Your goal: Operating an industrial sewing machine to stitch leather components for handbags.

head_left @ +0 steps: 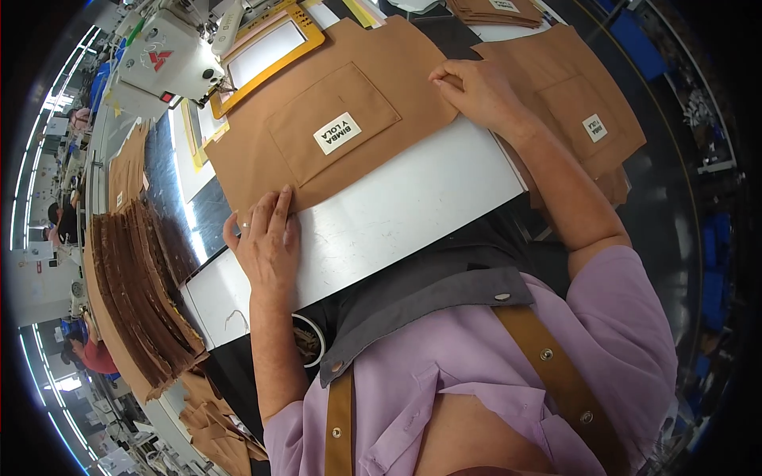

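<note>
A tan fabric panel (246, 163) with a stitched pocket and a white label lies on the white work table (413, 208). My left hand (268, 242), with a ring on one finger, rests with its fingers spread on the panel's near left edge. At the panel's right edge my right hand (484, 97) pinches the fabric between thumb and fingers. The panel's far side reaches to a yellow-rimmed frame (311, 40), beside the head of a white sewing machine (163, 59). The needle area is partly hidden by the machine head.
To the right hangs a pile of similar tan panels (556, 71), the top one bearing a pocket and label. A thick stack of brown pieces (139, 293) stands at the left. More tan pieces (218, 424) lie lower left. Another small stack (492, 11) sits at the back.
</note>
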`<state>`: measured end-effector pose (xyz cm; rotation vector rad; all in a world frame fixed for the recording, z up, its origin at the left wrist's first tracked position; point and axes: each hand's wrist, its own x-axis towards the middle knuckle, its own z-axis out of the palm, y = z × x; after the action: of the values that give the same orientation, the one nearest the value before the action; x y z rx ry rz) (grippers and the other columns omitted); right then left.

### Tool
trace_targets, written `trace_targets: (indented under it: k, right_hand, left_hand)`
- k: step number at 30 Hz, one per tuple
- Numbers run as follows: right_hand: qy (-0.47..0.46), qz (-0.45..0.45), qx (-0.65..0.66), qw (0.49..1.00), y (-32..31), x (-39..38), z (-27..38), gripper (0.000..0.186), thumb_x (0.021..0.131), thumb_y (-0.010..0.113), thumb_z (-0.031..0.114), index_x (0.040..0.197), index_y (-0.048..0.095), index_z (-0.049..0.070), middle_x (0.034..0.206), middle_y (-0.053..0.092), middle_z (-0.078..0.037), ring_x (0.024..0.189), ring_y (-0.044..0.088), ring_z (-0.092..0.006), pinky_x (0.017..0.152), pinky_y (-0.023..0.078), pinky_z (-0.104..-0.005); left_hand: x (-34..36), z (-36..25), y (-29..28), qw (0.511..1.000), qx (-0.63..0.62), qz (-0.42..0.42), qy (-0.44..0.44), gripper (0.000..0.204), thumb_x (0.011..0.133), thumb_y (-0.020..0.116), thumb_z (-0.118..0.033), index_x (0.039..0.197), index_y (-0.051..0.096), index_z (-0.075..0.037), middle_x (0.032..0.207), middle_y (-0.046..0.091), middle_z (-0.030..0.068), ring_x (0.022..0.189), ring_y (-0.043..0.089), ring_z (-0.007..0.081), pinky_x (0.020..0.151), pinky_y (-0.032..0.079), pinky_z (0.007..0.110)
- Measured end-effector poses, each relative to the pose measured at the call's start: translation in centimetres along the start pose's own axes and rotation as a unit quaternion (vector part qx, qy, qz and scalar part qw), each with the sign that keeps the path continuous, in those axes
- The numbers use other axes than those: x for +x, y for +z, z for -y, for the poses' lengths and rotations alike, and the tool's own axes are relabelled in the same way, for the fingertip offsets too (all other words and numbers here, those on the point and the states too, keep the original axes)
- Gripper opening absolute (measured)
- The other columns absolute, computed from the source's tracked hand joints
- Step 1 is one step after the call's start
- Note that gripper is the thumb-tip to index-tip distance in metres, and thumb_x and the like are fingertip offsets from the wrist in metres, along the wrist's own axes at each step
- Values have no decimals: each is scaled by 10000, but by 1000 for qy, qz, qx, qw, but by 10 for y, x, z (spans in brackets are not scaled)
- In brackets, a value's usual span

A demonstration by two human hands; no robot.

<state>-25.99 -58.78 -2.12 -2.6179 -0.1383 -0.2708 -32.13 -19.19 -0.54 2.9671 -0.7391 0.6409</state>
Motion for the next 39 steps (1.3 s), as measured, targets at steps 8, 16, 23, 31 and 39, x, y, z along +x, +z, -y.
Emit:
trace_targets:
  k: [8, 16, 23, 31, 39]
  right_hand:
    - [44, 52, 349, 934, -27, 12, -11, 289, 984, 699, 244, 1112, 751, -10, 1010, 763, -88, 943, 698, -119, 864, 531, -248]
    - [-101, 57, 440, 890, -51, -2, 6, 475, 983, 687, 401, 1271, 683, 23, 1191, 730, -127, 1078, 685, -174, 972, 504, -313]
    - [-93, 24, 370, 924, -89, 39, 59, 638, 939, 687, 548, 1261, 659, -2, 1288, 694, -165, 1179, 669, -233, 919, 543, -341]
    - [-7, -34, 371, 928, -91, 58, 102, 306, 1028, 646, 252, 950, 731, -31, 852, 762, -122, 728, 736, -145, 618, 568, -238]
    - [-20, -28, 352, 935, -92, 64, 100, 317, 1023, 651, 242, 937, 720, -54, 849, 761, -138, 718, 736, -150, 593, 558, -239]
  left_hand:
    - [27, 19, 2, 996, -52, -35, 65, 289, 830, 747, -65, 1108, 755, -144, 1032, 726, -5, 1038, 671, 195, 1028, 422, 407]
    - [29, 29, -34, 849, -468, -105, -221, 308, 1085, 553, -246, 860, 607, -44, 716, 544, -51, 662, 479, 19, 614, 402, 204]
    - [80, 100, -82, 805, -508, -169, -254, 375, 1050, 612, -338, 1218, 708, -17, 1077, 721, 22, 973, 638, 80, 851, 501, 238]
    - [87, 133, -69, 769, -561, -105, -288, 379, 1050, 600, -391, 1098, 737, -42, 979, 729, -7, 875, 637, 57, 795, 509, 224]
    - [98, 156, -44, 800, -520, -48, -295, 407, 1039, 618, -400, 1141, 740, -25, 996, 736, 13, 900, 641, 64, 821, 505, 225]
